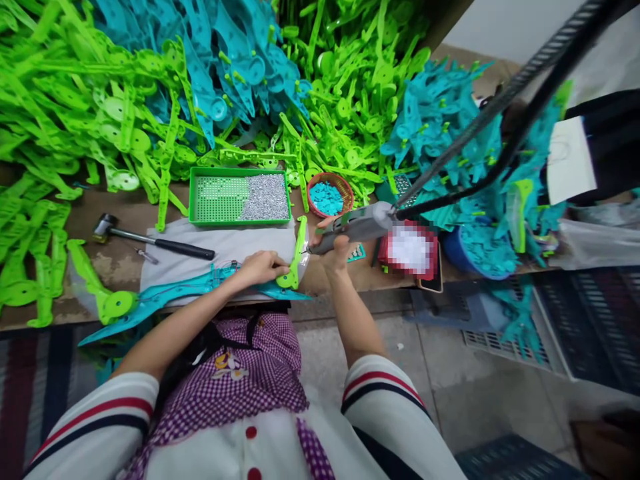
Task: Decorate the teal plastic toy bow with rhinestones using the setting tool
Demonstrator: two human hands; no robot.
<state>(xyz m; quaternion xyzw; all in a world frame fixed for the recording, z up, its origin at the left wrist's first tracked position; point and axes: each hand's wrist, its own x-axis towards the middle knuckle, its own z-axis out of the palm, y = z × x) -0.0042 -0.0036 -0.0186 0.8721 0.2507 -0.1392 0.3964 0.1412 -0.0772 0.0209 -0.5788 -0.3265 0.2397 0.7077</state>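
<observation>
My right hand (pixel 334 253) is wrapped round a grey electric screwdriver (pixel 364 224), which hangs from a dark coiled cable at the upper right. The screwdriver's tip points left at a lime-green plastic leg (pixel 301 247). My left hand (pixel 261 268) has its fingers pinched together at the leg's round lower end. Under that hand lies a long blue plastic body piece (pixel 183 287) on a white cloth (pixel 230 239). A second green leg (pixel 114 303) is on the body's left end. The fingertips partly hide what they grip.
A green tray (pixel 215 219) of small metal screws and an orange basket (pixel 351 200) of blue pieces stand behind. To the left is a hammer (pixel 160 243). At right are a red box (pixel 383 257) and blue basin (pixel 453 257). Piles of green parts (pixel 75 100) and blue parts (pixel 240 53) fill the back.
</observation>
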